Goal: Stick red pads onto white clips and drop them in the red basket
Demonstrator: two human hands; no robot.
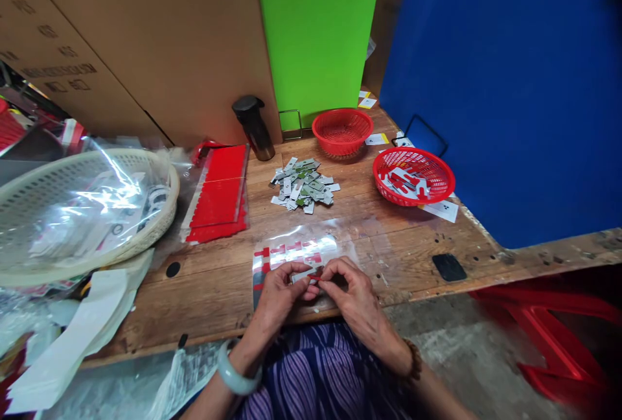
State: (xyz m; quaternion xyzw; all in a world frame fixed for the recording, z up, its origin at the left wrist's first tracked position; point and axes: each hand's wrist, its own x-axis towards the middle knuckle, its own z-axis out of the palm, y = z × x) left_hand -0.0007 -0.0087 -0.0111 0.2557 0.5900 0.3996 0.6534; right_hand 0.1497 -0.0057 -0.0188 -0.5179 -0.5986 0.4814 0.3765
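Observation:
Near the table's front edge, my left hand (275, 297) is closed on a small flat whitish plate (302, 275), held between thumb and fingers. My right hand (354, 291) pinches a small red strip (316, 278) at the plate's right end; whether the strip is stuck to the plate I cannot tell. Beneath both hands lies a transparent sheet (328, 243) bearing rows of red and white shapes. Beyond it is a loose pile of small grey and white plates (306, 185).
Two red baskets stand behind: one (343, 129) at the back, another (444, 180) at right holding red-and-white pieces. Red sheets (221, 186), a dark bottle (254, 128) and a large cream basket (168, 212) with plastic bags are leftward. Green (318, 31) and blue (505, 83) panels rise behind.

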